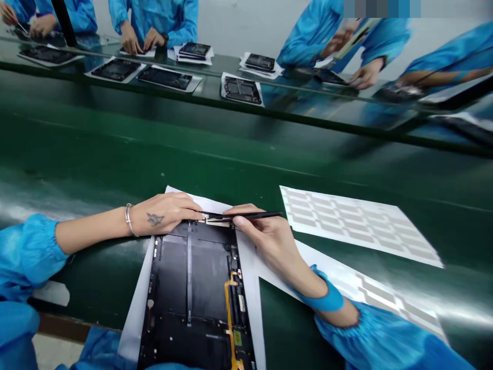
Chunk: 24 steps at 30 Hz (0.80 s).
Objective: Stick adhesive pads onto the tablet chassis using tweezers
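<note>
A black device housing [211, 257] with an orange flex cable [230, 308] lies on white paper [252, 288] in front of me. My right hand [269, 239] grips black tweezers [262, 215], whose tips point left over the housing's far edge. At that same edge, my left hand [173, 211] has its fingers together, the fingertips beside a small pale strip [208, 221] near the tweezer tips. Whether those fingers pinch something is too small to tell.
Right of the housing lie a sheet of grey stickers [358, 221] and a second sheet [400, 303] partly under my right forearm. Beyond, a raised shelf [210, 82] bears several devices [242, 90]. People in blue sleeves [175, 25] work behind it.
</note>
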### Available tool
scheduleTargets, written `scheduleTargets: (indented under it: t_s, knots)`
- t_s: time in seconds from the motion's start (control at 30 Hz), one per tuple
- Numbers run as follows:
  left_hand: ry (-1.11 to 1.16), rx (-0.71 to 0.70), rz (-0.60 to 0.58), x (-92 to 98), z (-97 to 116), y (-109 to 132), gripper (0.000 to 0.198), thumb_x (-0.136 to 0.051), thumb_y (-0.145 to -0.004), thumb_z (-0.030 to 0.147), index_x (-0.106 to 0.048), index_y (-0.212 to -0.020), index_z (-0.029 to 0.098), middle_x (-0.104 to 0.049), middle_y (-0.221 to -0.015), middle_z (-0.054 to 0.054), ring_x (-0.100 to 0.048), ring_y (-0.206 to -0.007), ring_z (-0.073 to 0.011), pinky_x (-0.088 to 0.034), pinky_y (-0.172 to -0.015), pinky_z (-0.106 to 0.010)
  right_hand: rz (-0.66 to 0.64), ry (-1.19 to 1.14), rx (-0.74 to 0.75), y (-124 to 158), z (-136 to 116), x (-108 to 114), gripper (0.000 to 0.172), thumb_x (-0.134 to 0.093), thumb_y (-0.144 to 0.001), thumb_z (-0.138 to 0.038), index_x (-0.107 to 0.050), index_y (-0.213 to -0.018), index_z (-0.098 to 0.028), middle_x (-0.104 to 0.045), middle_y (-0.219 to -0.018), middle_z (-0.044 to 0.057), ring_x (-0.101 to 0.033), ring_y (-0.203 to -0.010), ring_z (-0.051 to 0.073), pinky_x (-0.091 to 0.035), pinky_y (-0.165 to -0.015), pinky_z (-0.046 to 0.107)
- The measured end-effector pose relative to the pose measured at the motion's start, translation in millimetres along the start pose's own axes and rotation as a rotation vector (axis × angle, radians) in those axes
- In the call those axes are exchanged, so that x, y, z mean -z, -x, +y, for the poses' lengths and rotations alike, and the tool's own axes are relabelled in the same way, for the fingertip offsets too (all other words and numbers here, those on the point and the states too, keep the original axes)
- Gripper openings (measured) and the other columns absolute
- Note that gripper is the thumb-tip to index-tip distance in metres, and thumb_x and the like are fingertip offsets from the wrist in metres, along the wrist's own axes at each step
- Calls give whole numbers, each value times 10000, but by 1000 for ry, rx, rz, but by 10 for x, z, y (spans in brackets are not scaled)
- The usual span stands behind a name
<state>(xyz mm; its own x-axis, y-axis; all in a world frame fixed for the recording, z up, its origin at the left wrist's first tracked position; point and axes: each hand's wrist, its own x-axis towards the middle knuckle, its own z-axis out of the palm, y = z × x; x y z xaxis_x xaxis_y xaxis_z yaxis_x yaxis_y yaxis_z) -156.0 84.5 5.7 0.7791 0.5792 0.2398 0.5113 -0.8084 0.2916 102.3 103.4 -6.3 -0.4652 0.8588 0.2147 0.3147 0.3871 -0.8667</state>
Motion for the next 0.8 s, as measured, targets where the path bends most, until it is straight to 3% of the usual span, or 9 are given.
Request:
scheduleTargets:
  t_s: [0.13, 0.3, 0.57, 0.7, 0.8]
  knots:
    - [-53, -44, 12, -9, 18, -4, 372, -381, -925, 47, -629, -1198, 99, -645, -1221, -108, -577, -1097, -223, -466, -971, -340, -14, 32, 4, -3, -16, 5, 329, -590, -891, -491, -740, -878, -199, -720, -909, 91, -666, -864, 229, -527, -760, 351]
    - [-151, 0, -66, -12, 49, -22, 383, -405, -919, 49, -594, -1236, 150, -635, -1234, -85, -563, -1100, -214, -460, -934, -324, -28, 124, 33, -22, -36, 52, 336, -580, -900, -481, -748, -802, -207, -723, -924, 98, -654, -897, 240, -518, -781, 365]
    - [-342, -72, -60, -28, 58, -12, 305, -392, -960, 100, -597, -1181, 145, -650, -1157, -105, -578, -999, -208, -457, -834, -307, -30, 208, 17, 17, 0, 355, 356, -607, -866, -506, -742, -692, -226, -728, -882, 91, -649, -895, 251, -534, -750, 358]
    - [-374, -50, -84, -23, 30, -188, 246, -378, -983, 133, -616, -1045, 148, -659, -941, -83, -573, -826, -187, -429, -709, -286, 22, 128, -63, 52, 73, 374, 371, -617, -844, -540, -740, -737, -207, -721, -876, 88, -665, -819, 242, -537, -683, 349]
    - [-250, 21, -184, 44, -27, -426, 139, -472, -975, 211, -598, -952, 155, -643, -914, -65, -569, -806, -180, -394, -650, -268, 166, 10, -145, 65, 134, 341, 373, -618, -842, -553, -737, -852, -200, -717, -795, 62, -668, -746, 225, -542, -684, 358]
